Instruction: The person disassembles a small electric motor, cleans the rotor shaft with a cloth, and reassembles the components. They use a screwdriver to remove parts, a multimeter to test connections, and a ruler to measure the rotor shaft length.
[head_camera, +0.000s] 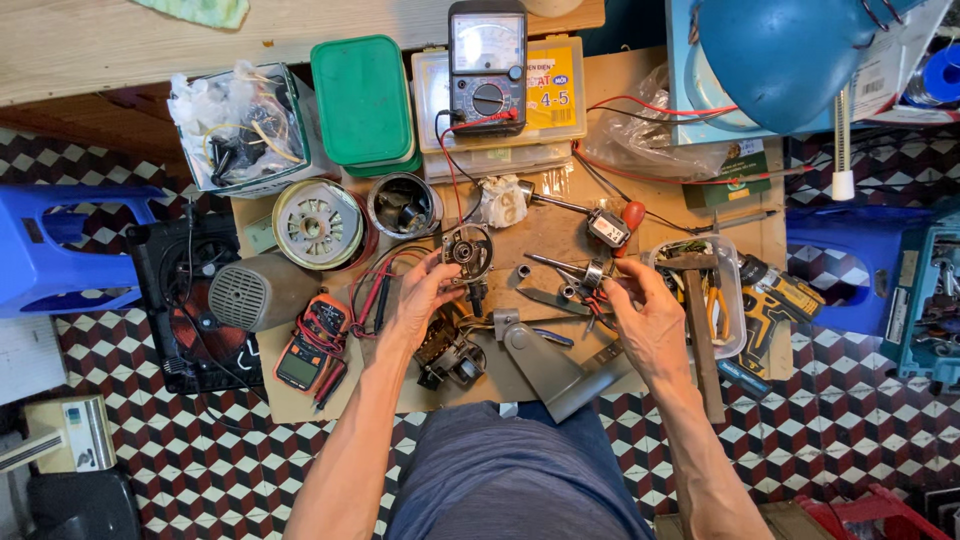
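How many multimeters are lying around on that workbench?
2. A grey analog multimeter sits on the stacked plastic boxes at the top; an orange digital multimeter lies left of the left hand. Clutter may hide others.

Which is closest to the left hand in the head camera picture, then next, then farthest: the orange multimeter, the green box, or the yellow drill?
From the left hand:
1. Orange multimeter, just to its left, on the board.
2. Green box, up at the board's far edge.
3. Yellow drill, far across, beyond the right hand.
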